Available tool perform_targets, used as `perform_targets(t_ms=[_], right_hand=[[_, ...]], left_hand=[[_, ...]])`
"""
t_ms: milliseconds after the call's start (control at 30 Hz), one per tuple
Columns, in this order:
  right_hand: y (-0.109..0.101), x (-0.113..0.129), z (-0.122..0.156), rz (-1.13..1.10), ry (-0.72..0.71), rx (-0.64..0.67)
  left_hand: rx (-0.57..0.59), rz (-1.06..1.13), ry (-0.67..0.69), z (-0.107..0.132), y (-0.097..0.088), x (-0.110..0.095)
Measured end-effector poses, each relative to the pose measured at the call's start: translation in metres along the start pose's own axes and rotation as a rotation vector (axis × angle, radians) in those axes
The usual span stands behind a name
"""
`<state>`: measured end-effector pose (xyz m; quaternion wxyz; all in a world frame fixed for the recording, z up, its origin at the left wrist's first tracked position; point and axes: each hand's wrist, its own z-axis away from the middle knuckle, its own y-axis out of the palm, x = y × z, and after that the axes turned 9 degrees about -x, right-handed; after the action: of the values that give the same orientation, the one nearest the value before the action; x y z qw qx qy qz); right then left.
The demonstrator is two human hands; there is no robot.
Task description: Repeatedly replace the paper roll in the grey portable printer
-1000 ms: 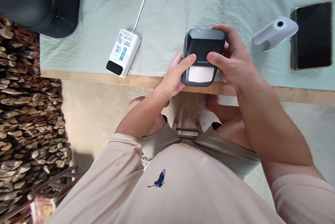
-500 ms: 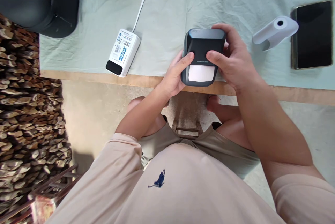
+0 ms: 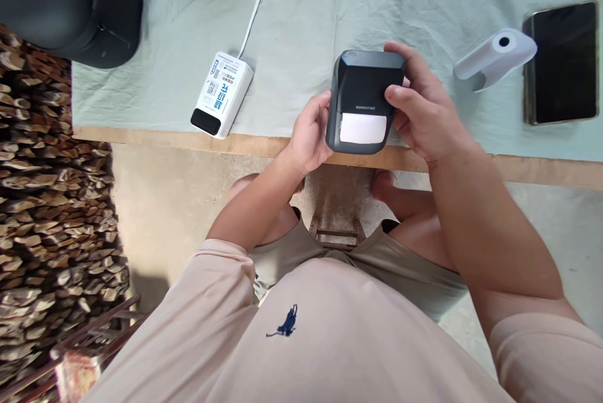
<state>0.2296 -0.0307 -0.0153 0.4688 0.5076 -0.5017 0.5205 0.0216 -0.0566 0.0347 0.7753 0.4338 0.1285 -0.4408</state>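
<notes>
A small dark grey label printer with white paper showing in its front slot is held over the near edge of the table. My left hand grips its left side, fingers curled round the casing. My right hand wraps round its right side and top, thumb resting on the front face beside the paper window.
The table has a pale green cloth. On it lie a white power bank with a cable, a white paper roll, a dark tablet and a black bag. Stacked firewood stands at the left.
Both thumbs have slid off the printer's front face toward its sides. The printer has stayed in the same place.
</notes>
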Motion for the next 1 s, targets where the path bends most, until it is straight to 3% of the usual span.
perform_targets(t_ms=[167,333,433,533,733,867,1000], right_hand=[[-0.008,-0.004,-0.001,0.012,0.024,0.045],[-0.02,-0.016,-0.005,0.047,-0.057,0.079],[-0.022,-0.011,-0.006,0.079,-0.103,0.084],[-0.014,0.01,-0.005,0.146,-0.157,-0.038],[0.013,0.046,-0.021,0.073,-0.356,-0.486],[0.015,0.05,-0.032,0.015,-0.322,-0.531],[0.016,0.059,-0.024,0.101,-0.265,-0.497]], left_hand=[[0.02,-0.015,0.028,-0.002,0.002,0.0],[0.002,-0.046,-0.017,-0.003,0.001,-0.001],[0.04,-0.027,-0.027,-0.001,0.001,-0.002],[0.066,-0.021,-0.002,0.003,0.001,-0.002],[0.048,-0.073,0.053,0.003,-0.003,0.004],[0.092,-0.073,0.044,0.001,-0.004,0.004],[0.077,-0.068,0.042,0.002,-0.005,0.003]])
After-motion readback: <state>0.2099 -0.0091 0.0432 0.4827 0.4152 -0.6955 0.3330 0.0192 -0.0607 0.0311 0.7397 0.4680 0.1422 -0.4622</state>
